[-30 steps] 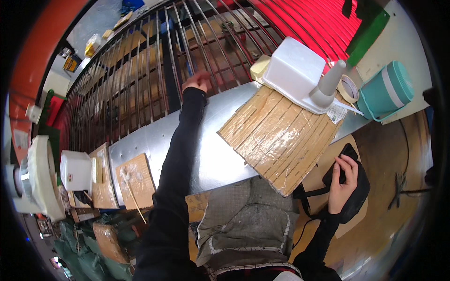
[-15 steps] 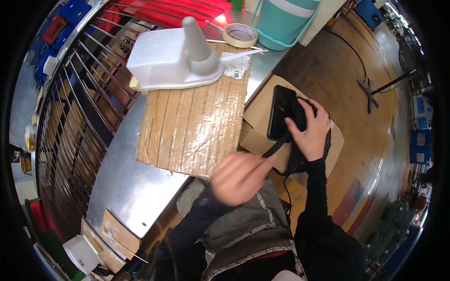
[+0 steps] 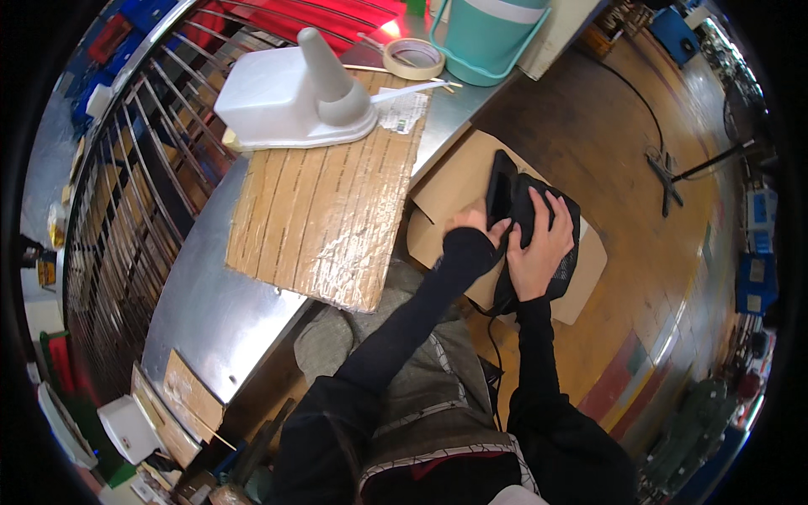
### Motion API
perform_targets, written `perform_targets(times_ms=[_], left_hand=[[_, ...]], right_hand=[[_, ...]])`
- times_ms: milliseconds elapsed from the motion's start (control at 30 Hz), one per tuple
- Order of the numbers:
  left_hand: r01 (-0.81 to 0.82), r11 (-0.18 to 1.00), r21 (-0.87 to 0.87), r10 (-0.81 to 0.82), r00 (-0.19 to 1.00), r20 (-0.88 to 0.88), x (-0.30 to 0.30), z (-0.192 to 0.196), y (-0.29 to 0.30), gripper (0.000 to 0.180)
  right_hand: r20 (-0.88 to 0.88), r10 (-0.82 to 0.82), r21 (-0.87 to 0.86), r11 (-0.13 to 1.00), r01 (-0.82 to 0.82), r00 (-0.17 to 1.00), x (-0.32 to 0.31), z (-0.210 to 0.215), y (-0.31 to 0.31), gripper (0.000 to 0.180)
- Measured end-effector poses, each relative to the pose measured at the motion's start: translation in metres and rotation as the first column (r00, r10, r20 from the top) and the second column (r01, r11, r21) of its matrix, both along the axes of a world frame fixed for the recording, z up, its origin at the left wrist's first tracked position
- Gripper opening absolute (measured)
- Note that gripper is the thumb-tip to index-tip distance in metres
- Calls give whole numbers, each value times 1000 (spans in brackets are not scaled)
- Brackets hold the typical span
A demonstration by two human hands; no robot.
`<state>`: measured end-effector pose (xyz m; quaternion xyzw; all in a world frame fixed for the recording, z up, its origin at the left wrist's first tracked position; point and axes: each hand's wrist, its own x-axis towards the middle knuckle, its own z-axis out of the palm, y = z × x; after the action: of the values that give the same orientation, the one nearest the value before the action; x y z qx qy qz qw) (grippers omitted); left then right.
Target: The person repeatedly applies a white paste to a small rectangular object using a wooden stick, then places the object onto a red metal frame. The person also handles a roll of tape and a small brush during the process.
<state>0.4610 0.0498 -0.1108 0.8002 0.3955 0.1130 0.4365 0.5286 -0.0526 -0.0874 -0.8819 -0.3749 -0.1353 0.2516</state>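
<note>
A black mesh-sided pouch (image 3: 567, 271) rests on a brown cardboard box (image 3: 450, 181) to the right of the workbench. My right hand (image 3: 541, 252) lies over the pouch, fingers curved across its top and thumb at its left side, gripping it. Against the pouch's left edge a black phone (image 3: 502, 178) stands tilted, its broad face turned partly away. My left hand (image 3: 475, 222) has closed around the phone's near end, with the thumb towards the pouch. The fingers beneath the phone are hidden.
On the metal bench (image 3: 244, 324) lies a cardboard sheet (image 3: 324, 210) bearing a white plastic part with a grey cone (image 3: 324, 80). Beyond are a tape roll (image 3: 414, 59) and a teal bucket (image 3: 484, 42). A metal rack (image 3: 151, 147) lines the left. A black cord hangs below the pouch.
My left hand has moved forward from the strap to the phone. The phone has tipped up from lying flat beside the pouch. My right hand stays on the pouch, its fingers spread further over it.
</note>
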Motion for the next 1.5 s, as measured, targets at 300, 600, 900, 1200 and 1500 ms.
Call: perform_targets(times_ms=[300, 600, 900, 1200, 1500], left_hand=[[-318, 912, 258, 218, 910, 352, -153, 104, -25, 35], [-910, 373, -182, 842, 250, 478, -404, 46, 83, 56], [-931, 361, 50, 930, 363, 56, -521, 23, 89, 74], [-722, 477, 501, 879, 378, -292, -494, 49, 76, 81], [-581, 415, 700, 521, 783, 340, -371, 98, 42, 27]], right_hand=[[11, -158, 38, 987, 157, 987, -15, 4, -20, 76], [-382, 281, 374, 918, -131, 880, -13, 42, -62, 50], [-303, 939, 433, 286, -855, 161, -141, 38, -57, 33], [-385, 916, 529, 116, -841, -116, -156, 31, -42, 42], [-786, 265, 33, 920, -390, 559, -109, -38, -110, 35]])
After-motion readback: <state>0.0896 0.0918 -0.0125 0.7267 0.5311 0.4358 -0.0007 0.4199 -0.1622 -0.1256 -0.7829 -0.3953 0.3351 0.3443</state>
